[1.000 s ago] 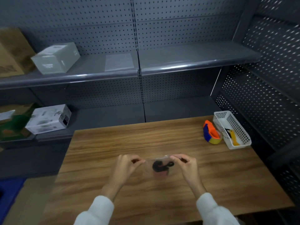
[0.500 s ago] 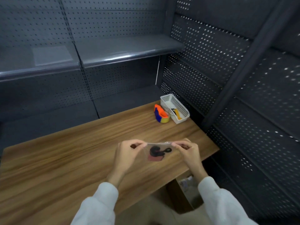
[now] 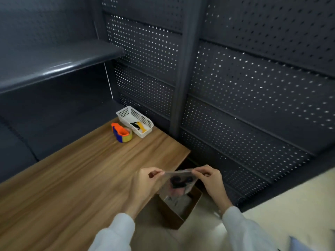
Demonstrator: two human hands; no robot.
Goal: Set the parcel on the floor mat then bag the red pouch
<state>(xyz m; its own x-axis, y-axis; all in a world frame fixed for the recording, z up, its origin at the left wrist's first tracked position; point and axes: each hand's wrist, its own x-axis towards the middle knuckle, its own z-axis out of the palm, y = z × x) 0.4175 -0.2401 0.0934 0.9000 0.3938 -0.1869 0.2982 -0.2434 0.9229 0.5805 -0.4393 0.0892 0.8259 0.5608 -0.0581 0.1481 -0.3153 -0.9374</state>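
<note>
Both my hands pinch the top edge of a small clear plastic bag (image 3: 178,183). My left hand (image 3: 145,185) grips its left corner and my right hand (image 3: 211,181) its right corner. Inside the bag I see a dark coiled item above a reddish pouch, both blurred. The bag hangs past the right end of the wooden table (image 3: 72,178), right above an open cardboard box (image 3: 179,211) on the pale floor. The box holds a pale packet with print on it. No floor mat or parcel is in view.
At the table's far right corner stand a white mesh basket (image 3: 135,120) with a yellow and black item, and an orange and blue tape dispenser (image 3: 121,133). Dark perforated panels wall the right side. A grey shelf (image 3: 54,64) runs at upper left.
My view has swung right and down. Both hands carried the clear bag from over the table's middle to beyond its right end, above the cardboard box. The grip is unchanged.
</note>
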